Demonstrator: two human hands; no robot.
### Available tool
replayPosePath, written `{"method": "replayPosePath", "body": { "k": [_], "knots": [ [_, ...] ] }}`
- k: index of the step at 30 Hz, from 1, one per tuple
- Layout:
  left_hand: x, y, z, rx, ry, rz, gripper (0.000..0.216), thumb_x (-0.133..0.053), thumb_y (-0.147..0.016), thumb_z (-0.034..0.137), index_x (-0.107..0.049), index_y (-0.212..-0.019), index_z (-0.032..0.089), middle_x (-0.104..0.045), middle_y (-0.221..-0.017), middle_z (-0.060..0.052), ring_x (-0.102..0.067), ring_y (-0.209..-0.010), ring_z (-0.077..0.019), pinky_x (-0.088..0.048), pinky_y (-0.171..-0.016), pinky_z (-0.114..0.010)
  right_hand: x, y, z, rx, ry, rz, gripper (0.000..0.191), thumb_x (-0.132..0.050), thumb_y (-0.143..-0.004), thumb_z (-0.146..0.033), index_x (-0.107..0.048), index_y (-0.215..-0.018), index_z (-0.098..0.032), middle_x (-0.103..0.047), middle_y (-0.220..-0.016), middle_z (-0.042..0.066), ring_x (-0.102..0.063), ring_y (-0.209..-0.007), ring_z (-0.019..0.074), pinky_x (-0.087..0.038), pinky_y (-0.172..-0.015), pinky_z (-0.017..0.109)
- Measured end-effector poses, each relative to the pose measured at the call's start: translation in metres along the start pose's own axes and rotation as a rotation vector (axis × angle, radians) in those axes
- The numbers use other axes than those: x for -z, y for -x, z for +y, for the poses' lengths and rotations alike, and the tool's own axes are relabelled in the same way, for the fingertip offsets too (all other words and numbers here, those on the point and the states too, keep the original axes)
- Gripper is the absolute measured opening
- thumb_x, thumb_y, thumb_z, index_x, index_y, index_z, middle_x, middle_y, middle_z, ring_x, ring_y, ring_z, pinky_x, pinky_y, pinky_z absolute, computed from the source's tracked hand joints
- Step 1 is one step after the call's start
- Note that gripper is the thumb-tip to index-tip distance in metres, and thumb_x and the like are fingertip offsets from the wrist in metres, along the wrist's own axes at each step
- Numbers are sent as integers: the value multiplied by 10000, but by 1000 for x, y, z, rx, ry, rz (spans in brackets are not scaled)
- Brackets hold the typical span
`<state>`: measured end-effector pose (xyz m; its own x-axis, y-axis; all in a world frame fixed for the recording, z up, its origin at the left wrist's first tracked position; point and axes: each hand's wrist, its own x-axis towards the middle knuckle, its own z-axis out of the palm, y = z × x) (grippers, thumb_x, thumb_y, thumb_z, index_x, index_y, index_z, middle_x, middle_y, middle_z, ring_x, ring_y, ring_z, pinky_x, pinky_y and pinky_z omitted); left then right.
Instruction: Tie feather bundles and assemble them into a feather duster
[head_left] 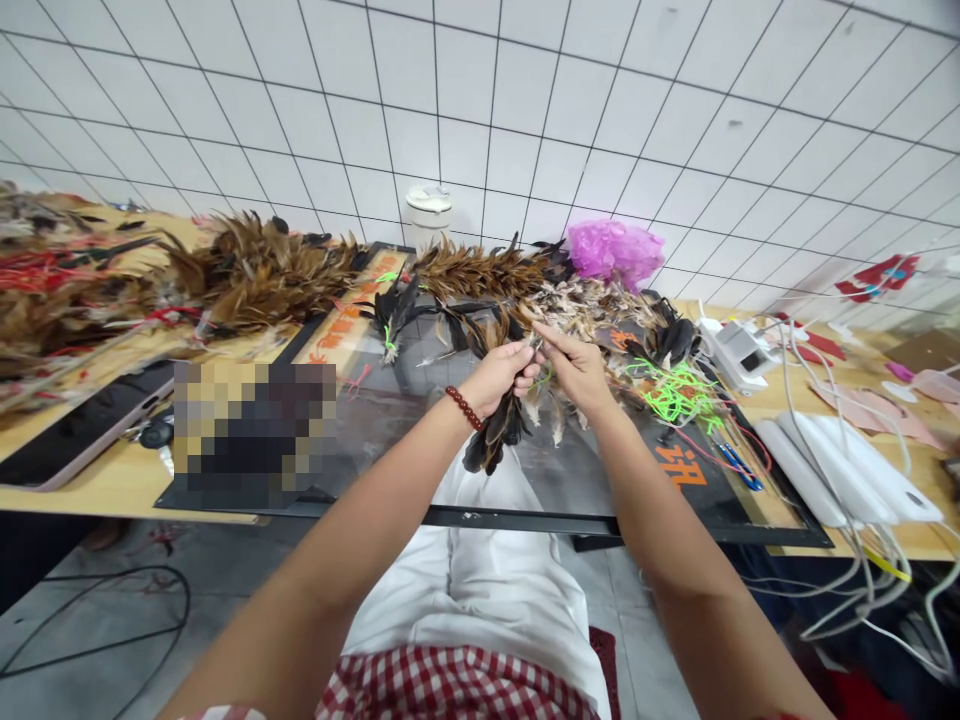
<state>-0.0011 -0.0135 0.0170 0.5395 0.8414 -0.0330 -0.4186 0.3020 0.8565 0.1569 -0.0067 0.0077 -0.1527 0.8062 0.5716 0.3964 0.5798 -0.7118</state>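
My left hand (504, 375), with a beaded bracelet on its wrist, is closed around a bunch of dark feathers (491, 440). The feather tips hang down below the fist, and the gathered end points up between the thumb and fingers. My right hand (576, 368) meets it at that end, thumb and fingers pressed together there. Whatever the right fingers pinch is too small to make out. Behind both hands lie loose pale and brown feathers (577, 310). A tied bunch of black feathers (394, 315) with a green tie lies to the left.
Long brown feather garlands (480, 272) cross the back and left. Green ties (681, 393) and blue-handled snippers (741, 466) lie right, near white power banks (844, 468) and cables. A pink plastic bag (615, 250) and white cup (429, 215) stand behind. A phone (86, 425) lies left.
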Motion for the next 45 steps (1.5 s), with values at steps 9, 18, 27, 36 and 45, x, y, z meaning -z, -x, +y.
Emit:
{"method": "replayPosePath", "body": {
  "k": [9, 18, 27, 36, 45],
  "knots": [
    [0, 0, -2, -96, -97, 163, 179, -465, -913, 207, -496, -750, 140, -407, -540, 55, -310, -372, -25, -218, -380, -149, -11, -2, -4, -215, -183, 102, 267, -664, -777, -421, -720, -863, -175, -654, -661, -13, -505, -537, 88, -447, -565, 234],
    [-4, 2, -5, -116, -246, 163, 194, -450, -914, 176, -524, -741, 127, -450, -538, 41, -370, -397, -33, -272, -396, -149, -11, -2, -7, -270, -332, 96, 209, -682, -744, -380, -650, -720, -175, -620, -598, -24, -491, -504, 75, -394, -531, 211],
    [-2, 2, -2, -72, -132, 142, 206, -435, -921, 191, -469, -723, 146, -381, -522, 61, -294, -370, -23, -209, -383, -146, -1, -8, -5, -329, -416, 168, 252, -677, -748, -410, -630, -884, -203, -480, -567, -68, -373, -458, 63, -336, -466, 203],
    [-4, 5, -3, -18, -80, 67, 209, -555, -878, 291, -516, -751, 130, -418, -551, 42, -315, -398, -23, -223, -392, -137, -2, -2, -12, -72, -60, -87, 439, -495, -885, -513, -647, -1194, -240, -700, -1045, 44, -637, -951, 193, -479, -909, 359],
    [-3, 6, 4, -78, 1, 132, 201, -516, -896, 260, -474, -741, 139, -441, -608, 39, -309, -391, -12, -213, -374, -127, 0, -6, -7, -116, -194, -65, 516, -543, -840, -558, -597, -1237, -234, -665, -1087, 51, -570, -1116, 213, -435, -981, 365]
  ]
}}
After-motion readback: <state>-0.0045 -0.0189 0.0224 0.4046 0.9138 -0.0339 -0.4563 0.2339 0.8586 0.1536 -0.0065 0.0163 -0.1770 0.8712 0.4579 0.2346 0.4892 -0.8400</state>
